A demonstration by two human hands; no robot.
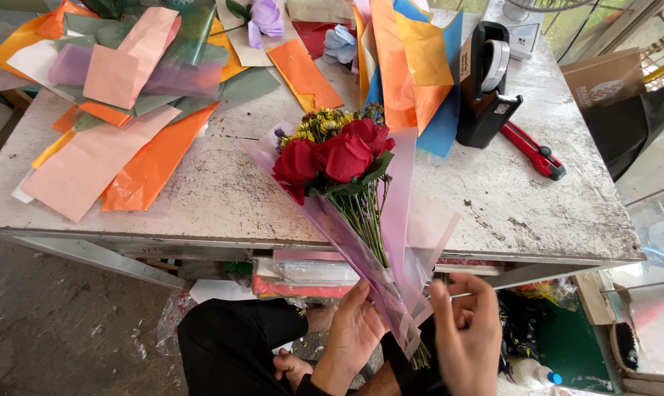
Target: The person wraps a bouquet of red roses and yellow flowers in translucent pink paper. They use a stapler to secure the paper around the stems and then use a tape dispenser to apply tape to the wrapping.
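A bouquet of red roses [337, 156] with small yellow and purple flowers lies in a sheet of translucent lilac wrapping film [399, 213], its heads resting on the worn white table [222, 198] and its green stems pointing toward me. My left hand [352, 339] cups the wrapped stems from the left at the lower end. My right hand [465, 339] is on the right side of the film, fingers apart and a little blurred, touching the wrap's edge.
Loose sheets of orange, pink, green and blue paper [119, 110] cover the table's left and back. A black tape dispenser [486, 81] and a red utility knife [534, 150] lie at the right. Rolled sheets [303, 275] sit on a shelf under the table edge.
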